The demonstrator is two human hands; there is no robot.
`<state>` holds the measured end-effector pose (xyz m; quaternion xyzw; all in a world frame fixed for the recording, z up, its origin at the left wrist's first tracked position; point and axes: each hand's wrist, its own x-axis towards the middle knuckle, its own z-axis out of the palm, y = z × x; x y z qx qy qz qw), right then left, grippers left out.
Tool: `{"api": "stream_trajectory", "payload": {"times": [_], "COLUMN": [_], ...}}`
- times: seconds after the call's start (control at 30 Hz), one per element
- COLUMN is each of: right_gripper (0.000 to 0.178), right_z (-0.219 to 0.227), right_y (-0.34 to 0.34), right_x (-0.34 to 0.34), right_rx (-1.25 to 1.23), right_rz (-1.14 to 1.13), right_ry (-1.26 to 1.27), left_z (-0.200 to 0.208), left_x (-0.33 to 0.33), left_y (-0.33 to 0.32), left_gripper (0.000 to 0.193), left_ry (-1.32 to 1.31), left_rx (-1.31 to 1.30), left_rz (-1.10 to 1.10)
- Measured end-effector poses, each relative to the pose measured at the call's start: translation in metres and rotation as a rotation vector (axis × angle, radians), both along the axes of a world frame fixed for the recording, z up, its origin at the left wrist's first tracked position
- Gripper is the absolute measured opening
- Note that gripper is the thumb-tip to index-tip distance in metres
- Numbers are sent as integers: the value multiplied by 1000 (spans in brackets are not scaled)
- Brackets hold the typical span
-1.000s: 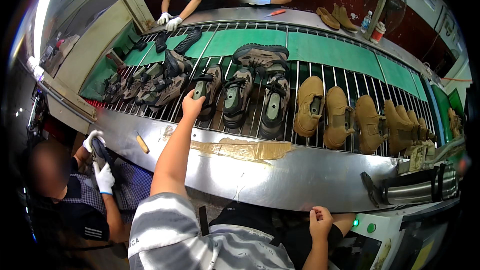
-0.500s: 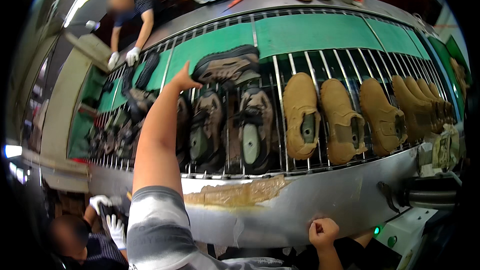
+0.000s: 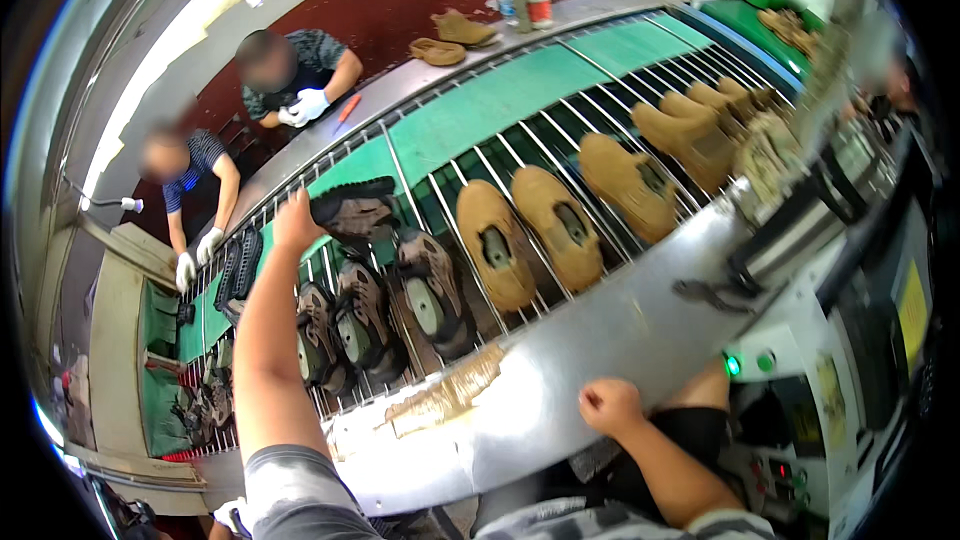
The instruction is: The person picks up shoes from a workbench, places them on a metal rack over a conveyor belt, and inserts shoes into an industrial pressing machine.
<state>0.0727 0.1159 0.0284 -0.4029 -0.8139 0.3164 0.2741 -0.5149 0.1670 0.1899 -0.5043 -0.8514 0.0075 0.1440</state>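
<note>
"Grey-brown shoe [image 3: 358, 215], in the head view: where was it?"

"On its side, tread facing away, beyond three upright shoes [image 3: 365, 325] in the near row and close to the green strip [image 3: 480, 105]."

"What had just changed?"

"The left hand [image 3: 293, 225] had quit one of the upright shoes and reached this one's left end. I judged that the work had passed to the sideways shoe."

"Had it gripped it?"

"I couldn't tell; hand and shoe met there, but most of the fingers were hidden."

"And the arm?"

"Stretched far forward from the lower edge, almost straight."

"The right hand [image 3: 612, 407]?"

"Curled into a loose fist by the near edge of the steel ledge [image 3: 560, 345], nothing visible in it, the forearm slanting in from the lower right."
</note>
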Motion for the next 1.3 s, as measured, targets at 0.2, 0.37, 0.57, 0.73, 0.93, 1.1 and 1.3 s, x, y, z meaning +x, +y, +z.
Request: {"api": "stream_trajectory", "payload": {"times": [0.2,0.37,0.57,0.73,0.93,1.1,1.3], "right_gripper": [11,40,80,84,88,88,82], "right_z": [20,60,106,170,189,191,316], "right_y": [-6,-13,-82,-142,-168,-204,-166], "right_x": [28,82,80,121,244,442,604], "right_rx": [-459,-1081,-2417,-1926,-1200,-545,374], "right_rz": [-6,126,591,754,169,-85,-1085], "right_ry": [232,718,1545,1403,1561,1406,272], "left_z": [138,223,145,81,11,-72,-97], "left_x": [136,290,357,462,609,715,751], "left_y": [-32,-151,-208,-163,-133,-157,-166], "left_gripper": [42,53,43,49,19,17,13], "left_ry": [190,-192,-1593,-1828,-2132,-1634,-1194], "left_rx": [-71,211,522,128,175,-281,-232], "left_rz": [-554,-552,-341,-464,-789,-1093,-1269]}}
